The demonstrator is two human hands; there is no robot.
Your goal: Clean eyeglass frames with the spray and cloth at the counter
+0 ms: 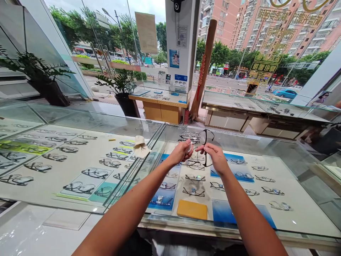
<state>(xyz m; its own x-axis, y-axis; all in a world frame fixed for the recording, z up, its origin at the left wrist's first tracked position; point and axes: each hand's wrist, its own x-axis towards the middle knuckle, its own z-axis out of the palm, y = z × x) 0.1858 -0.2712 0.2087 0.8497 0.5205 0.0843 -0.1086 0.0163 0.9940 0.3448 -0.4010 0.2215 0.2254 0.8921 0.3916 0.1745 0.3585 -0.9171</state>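
Eyeglasses [205, 138] partly block displayed spectacles [189, 137] beneath the showcase glass [266, 144].

Optician's shop: glass display cases [301, 199] holding rows of eyeglasses [193, 192].

Smooth dark eyeglasses [205, 132], glossy glass counter [255, 143] — matt crumpled cloth [141, 150], smooth wooden post [209, 42]

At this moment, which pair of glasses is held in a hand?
The dark-rimmed pair, turned on end in the right hand; the pairs beneath lie in the glass display case.
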